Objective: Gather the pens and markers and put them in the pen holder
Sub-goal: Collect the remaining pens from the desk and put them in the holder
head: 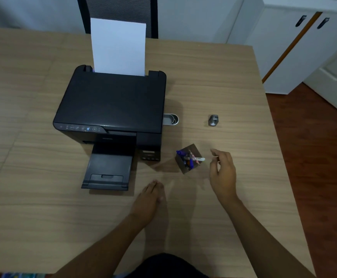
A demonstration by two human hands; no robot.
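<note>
A square dark pen holder [182,169] stands on the wooden table [213,87], to the right of the printer's front. Several pens and markers [189,158] stick out of it, among them blue ones and a white-tipped one. My right hand [222,173] hovers just right of the holder, fingers loosely curled and apart, with nothing in it. My left hand [149,197] lies flat on the table, palm down, below and left of the holder. No loose pens show on the table.
A black printer [111,109] with upright white paper [118,47] and an extended output tray [108,171] fills the table's middle. A small metal tin [171,119] sits against its right side. A grey sharpener-like object [213,120] lies farther right. A chair stands behind the table; white cabinets [296,49] at right.
</note>
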